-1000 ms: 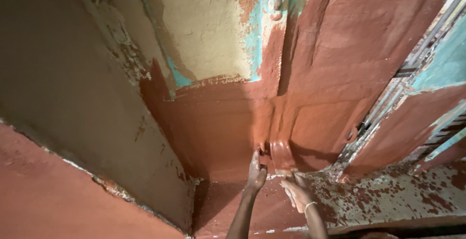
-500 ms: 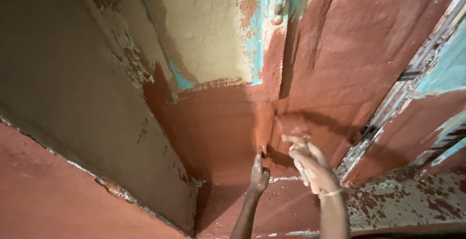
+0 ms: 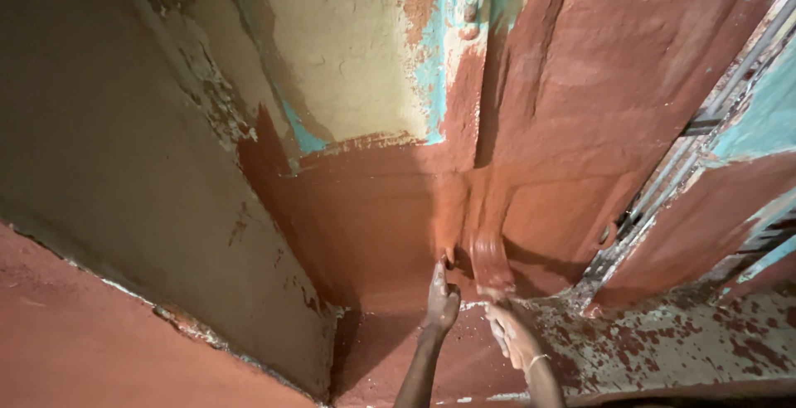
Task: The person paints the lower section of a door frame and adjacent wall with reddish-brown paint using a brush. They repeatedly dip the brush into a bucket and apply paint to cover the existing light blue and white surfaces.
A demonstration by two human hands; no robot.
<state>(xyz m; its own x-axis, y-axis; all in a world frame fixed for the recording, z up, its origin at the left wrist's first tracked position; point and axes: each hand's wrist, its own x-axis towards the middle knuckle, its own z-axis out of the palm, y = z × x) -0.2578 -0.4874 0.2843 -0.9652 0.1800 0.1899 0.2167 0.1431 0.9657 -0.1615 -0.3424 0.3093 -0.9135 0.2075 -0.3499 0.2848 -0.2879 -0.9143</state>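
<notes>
just above both hands (image 3: pixel 477 325): wet red wall (image 3: pixel 390 217)

Two bare forearms with no sleeves, left hand (image 3: pixel 440 302) smeared with wet reddish-brown coating, right hand (image 3: pixel 510 335) coated paler and blurred, thin light bangle (image 3: pixel 537 361) around the right wrist
</notes>
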